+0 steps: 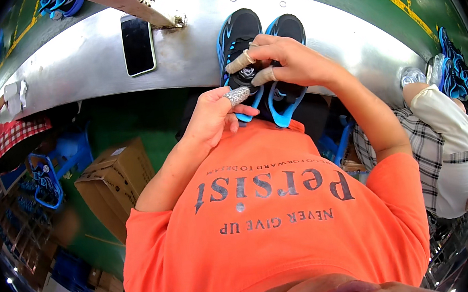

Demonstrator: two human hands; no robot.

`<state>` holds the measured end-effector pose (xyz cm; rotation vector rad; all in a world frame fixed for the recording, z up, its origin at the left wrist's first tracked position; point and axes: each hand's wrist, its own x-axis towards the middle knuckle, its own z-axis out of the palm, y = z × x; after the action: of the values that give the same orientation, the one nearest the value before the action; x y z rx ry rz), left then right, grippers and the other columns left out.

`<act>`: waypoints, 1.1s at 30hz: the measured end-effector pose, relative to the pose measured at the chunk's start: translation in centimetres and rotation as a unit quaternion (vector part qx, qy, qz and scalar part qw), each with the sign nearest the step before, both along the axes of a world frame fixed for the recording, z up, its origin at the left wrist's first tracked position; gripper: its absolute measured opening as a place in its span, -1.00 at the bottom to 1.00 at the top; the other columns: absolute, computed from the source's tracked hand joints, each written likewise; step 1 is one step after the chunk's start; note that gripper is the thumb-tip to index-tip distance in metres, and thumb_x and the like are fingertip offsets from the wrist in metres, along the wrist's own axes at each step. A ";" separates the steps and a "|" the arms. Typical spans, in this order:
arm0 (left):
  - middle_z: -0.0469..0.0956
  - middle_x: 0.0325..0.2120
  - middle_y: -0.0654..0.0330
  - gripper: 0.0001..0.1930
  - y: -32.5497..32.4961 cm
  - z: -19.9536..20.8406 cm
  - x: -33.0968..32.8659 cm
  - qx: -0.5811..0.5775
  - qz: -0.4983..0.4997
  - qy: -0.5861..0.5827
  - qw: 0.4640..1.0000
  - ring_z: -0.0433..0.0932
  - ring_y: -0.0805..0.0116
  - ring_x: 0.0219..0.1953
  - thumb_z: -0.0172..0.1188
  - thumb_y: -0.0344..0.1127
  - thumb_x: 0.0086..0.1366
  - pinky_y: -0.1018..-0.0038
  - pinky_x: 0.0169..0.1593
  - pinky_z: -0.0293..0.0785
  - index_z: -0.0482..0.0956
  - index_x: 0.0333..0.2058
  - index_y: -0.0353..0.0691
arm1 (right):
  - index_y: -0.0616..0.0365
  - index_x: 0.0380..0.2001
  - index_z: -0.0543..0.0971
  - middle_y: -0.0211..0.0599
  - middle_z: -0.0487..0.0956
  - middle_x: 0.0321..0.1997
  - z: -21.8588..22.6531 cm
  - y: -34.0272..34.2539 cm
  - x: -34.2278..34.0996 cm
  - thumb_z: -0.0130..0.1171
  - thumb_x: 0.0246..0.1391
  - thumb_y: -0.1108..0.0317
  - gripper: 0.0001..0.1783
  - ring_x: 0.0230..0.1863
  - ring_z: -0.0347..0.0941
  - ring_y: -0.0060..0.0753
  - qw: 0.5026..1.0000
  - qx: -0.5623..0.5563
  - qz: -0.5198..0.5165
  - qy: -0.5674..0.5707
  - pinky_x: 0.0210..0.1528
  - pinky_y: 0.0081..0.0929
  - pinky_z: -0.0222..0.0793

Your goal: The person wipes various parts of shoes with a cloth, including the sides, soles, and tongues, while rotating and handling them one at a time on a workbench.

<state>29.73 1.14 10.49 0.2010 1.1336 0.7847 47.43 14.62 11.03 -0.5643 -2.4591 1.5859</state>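
Note:
Two black sneakers with bright blue trim stand side by side at the bench's near edge, heels toward me. My left hand is closed at the collar of the left sneaker, its thumb wrapped in silver tape and lying by the tongue. Over the same sneaker reaches my right hand, with pale finger covers on thumb and forefinger. Those two fingertips are bent onto the tongue and laces, either side of a round badge. Whether a lace is pinched between them is too small to tell. The right sneaker lies partly under my right hand.
A phone lies on the metal bench beside a rusty post. An open carton and a blue basket are to my left. One person in plaid sits at right, near more shoes; another's checked sleeve shows at left.

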 end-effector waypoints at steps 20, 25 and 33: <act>0.58 -0.21 0.11 -0.79 1.5 -2.5 -0.9 0.002 -0.004 0.008 1.000 0.63 0.43 -0.37 0.00 -0.38 0.36 0.65 -0.58 0.37 0.49 -0.12 -0.36 | 0.10 -0.27 0.61 -0.22 0.59 -0.39 -2.8 -2.1 -2.2 0.29 -0.10 0.24 -0.70 -0.30 0.51 -0.15 0.976 0.071 -0.188 -0.086 -0.26 -0.32 0.39; 0.55 -0.16 0.01 -0.77 0.1 -1.2 -0.9 0.279 -0.209 0.304 0.887 0.60 0.17 -0.18 0.12 -0.35 0.27 0.40 -0.24 0.51 0.52 -0.13 -0.29 | 0.11 -0.17 0.63 -0.14 0.60 -0.33 -2.0 1.3 -3.0 0.35 -0.08 0.14 -0.60 -0.38 0.49 -0.16 0.980 0.038 -0.156 -0.120 -0.26 -0.30 0.40; 0.33 -0.28 0.01 -0.61 0.1 -1.5 1.0 0.499 -0.381 0.509 0.589 0.38 0.09 -0.25 0.16 -0.10 0.21 0.28 -0.25 0.34 0.57 -0.01 -0.07 | 0.03 0.00 0.44 -0.06 0.63 -0.30 -2.0 10.9 -13.2 0.20 -0.01 -0.17 -0.37 -0.22 0.57 0.03 0.895 0.279 -0.290 -0.193 -0.21 -0.10 0.45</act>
<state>30.75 1.21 8.99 2.2008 1.2952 0.3592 34.24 25.54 9.03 -1.4232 -2.4683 0.5427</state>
